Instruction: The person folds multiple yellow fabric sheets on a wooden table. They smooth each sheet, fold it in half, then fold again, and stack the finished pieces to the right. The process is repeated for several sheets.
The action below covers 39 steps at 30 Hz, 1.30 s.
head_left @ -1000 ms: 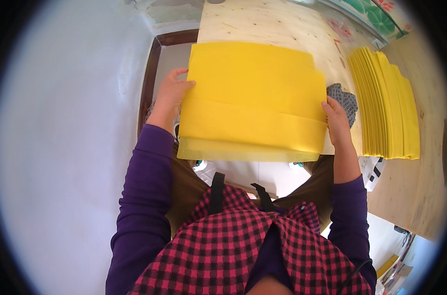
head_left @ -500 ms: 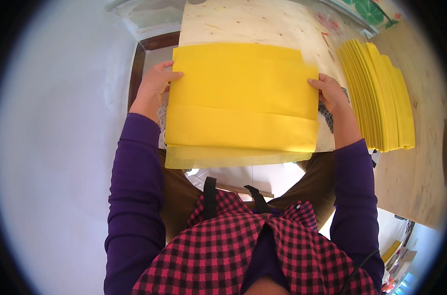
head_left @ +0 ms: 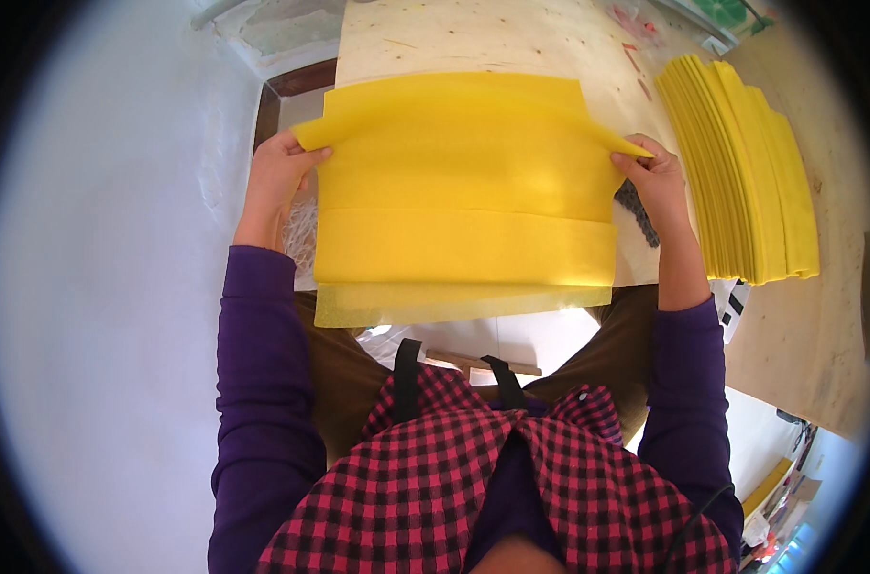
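Note:
Yellow fabric sheets (head_left: 463, 201) lie layered on the wooden table in front of me, their near edge hanging past the table's front. My left hand (head_left: 284, 172) pinches the upper sheet at its left corner, thumb on top. At the opposite corner, my right hand (head_left: 653, 174) pinches the same sheet between thumb and fingers. Between the hands the sheet's far edge is lifted and stretched, bowing across the layers below. How many layers lie underneath cannot be made out.
A thick stack of folded yellow fabric (head_left: 741, 177) stands on the wooden board (head_left: 779, 335) at the right. The pale wooden tabletop (head_left: 473, 38) continues beyond the sheets. White stringy scraps (head_left: 301, 234) are beside my left wrist, and a dark grey textured piece (head_left: 638, 212) by my right wrist.
Both hands have moved outward, pulling the upper sheet's corners apart and up off the layers below. The sheet's far edge now rises in a curve between them.

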### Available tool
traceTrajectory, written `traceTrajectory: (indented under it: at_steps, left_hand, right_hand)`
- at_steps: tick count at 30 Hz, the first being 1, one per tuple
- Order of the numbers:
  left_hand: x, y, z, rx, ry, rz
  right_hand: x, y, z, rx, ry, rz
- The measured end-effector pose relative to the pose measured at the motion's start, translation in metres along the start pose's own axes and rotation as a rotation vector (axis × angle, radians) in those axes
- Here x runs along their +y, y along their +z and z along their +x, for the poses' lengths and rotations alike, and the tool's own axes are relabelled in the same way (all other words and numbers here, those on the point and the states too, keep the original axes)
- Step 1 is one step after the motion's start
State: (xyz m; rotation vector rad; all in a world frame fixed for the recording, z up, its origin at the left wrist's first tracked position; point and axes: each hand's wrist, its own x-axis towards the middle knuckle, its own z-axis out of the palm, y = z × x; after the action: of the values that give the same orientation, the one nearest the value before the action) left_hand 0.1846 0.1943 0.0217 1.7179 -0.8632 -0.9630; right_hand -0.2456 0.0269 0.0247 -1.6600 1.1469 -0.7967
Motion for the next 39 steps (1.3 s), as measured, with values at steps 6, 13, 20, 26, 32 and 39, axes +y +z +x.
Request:
traceTrajectory:
  at_steps: [6,13,20,26,32,39]
  left_hand:
    - [-0.015,-0.003,-0.011,-0.036,0.103,-0.16]
    - [-0.034,-0.003,-0.017,-0.1,0.209,-0.296]
    - [-0.043,-0.008,-0.019,-0.137,0.263,-0.21]
    - [-0.057,-0.011,-0.017,-0.19,0.339,-0.056]
    - [-0.054,-0.013,-0.022,-0.136,0.4,0.234]
    - [-0.048,-0.014,-0.026,-0.138,0.563,0.425]
  right_hand:
    - [-0.006,-0.001,-0.029,-0.015,-0.078,-0.053]
    - [-0.003,0.005,-0.052,-0.085,0.041,0.151]
    - [0.013,0.002,-0.066,-0.2,-0.026,0.111]
    - [0.015,-0.003,-0.065,-0.26,-0.01,0.026]
    - [0.012,-0.005,-0.063,-0.22,0.053,0.177]
    - [0.015,-0.003,-0.061,-0.2,0.068,0.255]
